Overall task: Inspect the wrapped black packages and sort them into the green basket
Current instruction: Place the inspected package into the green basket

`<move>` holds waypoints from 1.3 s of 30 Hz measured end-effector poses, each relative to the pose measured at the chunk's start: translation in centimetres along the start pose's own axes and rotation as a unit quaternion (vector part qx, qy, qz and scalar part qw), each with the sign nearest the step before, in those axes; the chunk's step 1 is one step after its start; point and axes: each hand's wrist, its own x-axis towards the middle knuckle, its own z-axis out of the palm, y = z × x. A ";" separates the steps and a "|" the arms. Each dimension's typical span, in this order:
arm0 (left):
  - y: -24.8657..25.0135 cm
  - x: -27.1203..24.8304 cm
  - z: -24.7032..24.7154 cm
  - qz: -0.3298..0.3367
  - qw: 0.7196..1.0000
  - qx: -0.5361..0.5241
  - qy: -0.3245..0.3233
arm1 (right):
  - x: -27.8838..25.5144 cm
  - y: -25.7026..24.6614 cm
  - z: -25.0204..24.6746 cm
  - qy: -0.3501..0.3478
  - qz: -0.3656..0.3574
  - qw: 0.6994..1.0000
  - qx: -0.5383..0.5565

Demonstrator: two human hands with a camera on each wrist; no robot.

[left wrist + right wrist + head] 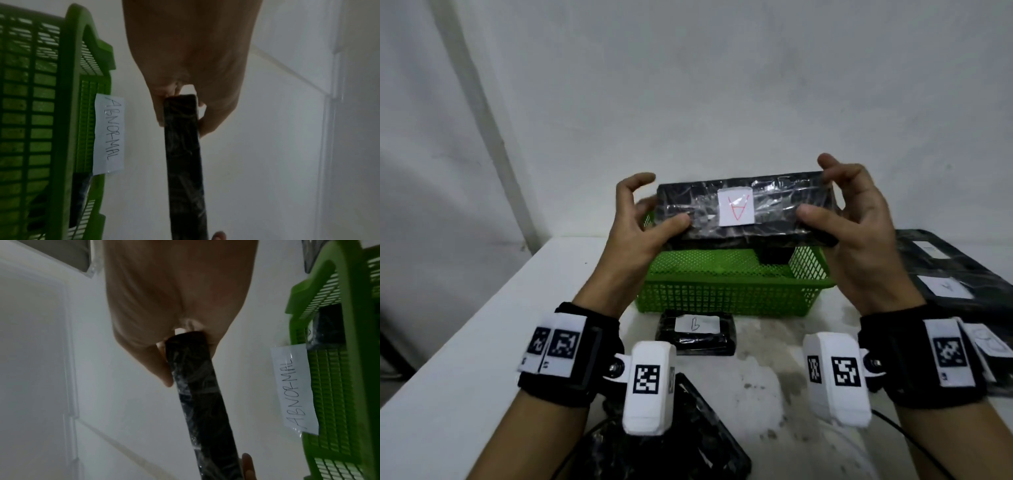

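Above the green basket [726,294], my left hand [635,222] and right hand [856,226] pinch the wrapped package [746,210] by its ends.
Slick film (thumb-and-fingertip grip only) could let one end slip, dropping it before I finish inspecting.

Open basket below my hands, clutter around it

My green basket [726,294] lies mostly open below; one black package [774,255] fills its far right corner. Another package [697,332] blocks the table [465,342] just before it.
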 end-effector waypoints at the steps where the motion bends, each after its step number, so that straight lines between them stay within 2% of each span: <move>1: -0.1 -0.1 0.1 -0.026 1.000 0.000 -0.013 | 0.1 0.1 -0.3 0.006 0.002 1.000 -0.014; 4: -0.5 -0.1 0.3 -0.054 0.998 0.017 -0.022 | 0.0 0.5 -0.3 0.037 0.041 0.996 -0.077; 9: -0.8 -0.5 0.7 0.019 0.996 0.085 -0.031 | -0.3 0.4 0.2 0.059 0.036 0.991 -0.114; 13: 0.0 -0.5 0.9 -0.006 0.997 0.004 -0.077 | -0.3 0.3 -1.2 0.056 0.052 0.988 -0.132; 15: 0.2 -0.6 0.9 0.004 0.997 0.011 -0.076 | -0.5 0.4 -1.7 0.056 0.028 0.965 -0.256; 17: 0.3 -0.7 1.0 0.038 0.996 0.044 -0.069 | -0.8 0.0 -1.4 0.040 -0.016 0.921 -0.386; 19: 0.4 -0.9 1.3 0.067 0.993 0.072 -0.066 | -1.2 -0.8 0.0 -0.016 -0.016 0.907 -0.421; 21: 0.6 -1.1 1.7 0.086 0.987 0.119 -0.063 | -1.6 -1.0 1.9 -0.081 0.022 0.908 -0.410; 23: 0.7 -1.3 2.2 0.095 0.983 0.133 -0.078 | -2.1 -0.5 3.8 -0.118 0.023 0.919 -0.375; 27: 1.4 -1.6 2.5 0.045 0.994 0.040 -0.091 | -2.6 0.7 5.1 -0.093 -0.013 0.961 -0.262; 32: 1.6 -1.3 2.3 -0.056 0.996 0.009 -0.062 | -2.4 1.7 4.9 -0.032 -0.063 0.976 -0.206; 35: 1.4 -1.2 2.2 -0.115 0.992 -0.005 -0.043 | -2.7 2.6 5.2 -0.056 -0.044 0.974 -0.216; 39: 1.4 -1.0 1.8 -0.145 0.987 -0.048 -0.040 | -3.1 3.1 5.9 -0.088 -0.045 0.977 -0.189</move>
